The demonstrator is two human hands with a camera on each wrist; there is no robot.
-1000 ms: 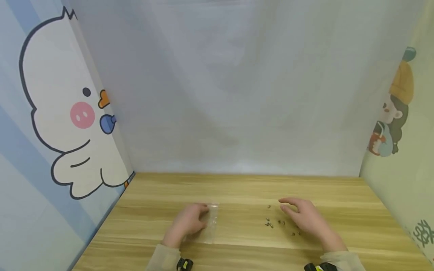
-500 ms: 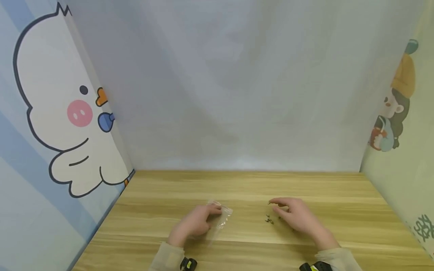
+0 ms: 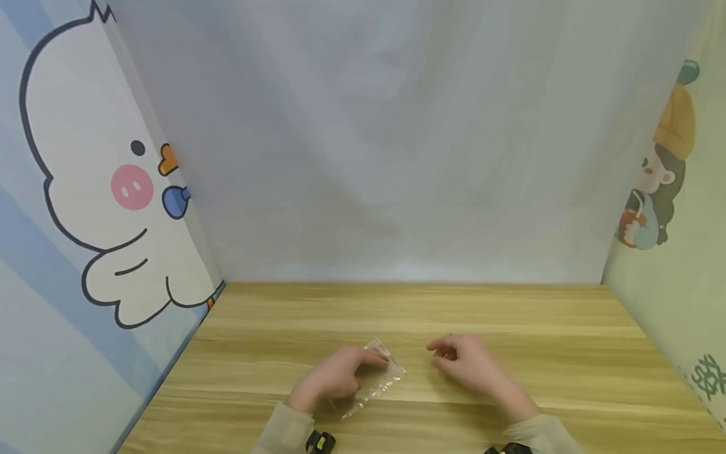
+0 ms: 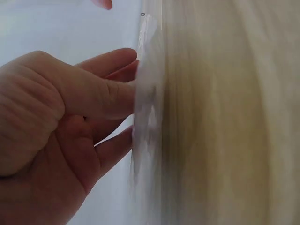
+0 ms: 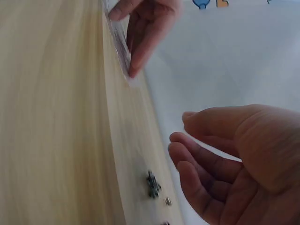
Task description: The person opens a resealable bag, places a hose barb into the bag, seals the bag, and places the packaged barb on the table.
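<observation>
Wooden tabletop (image 3: 272,315), pale wall (image 3: 397,157) behind. Left hand (image 3: 334,376), thumb and fingers spread, touches plastic bag (image 3: 373,383); right hand (image 3: 467,364), thumb apart from fingers, near small metal pieces (image 5: 152,185).

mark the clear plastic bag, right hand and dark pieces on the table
Clear plastic bag (image 3: 372,381): head view, its visible middle
Right hand (image 3: 469,364): head view, back of the hand
Dark pieces (image 5: 153,185): right wrist view, middle of the cluster
</observation>
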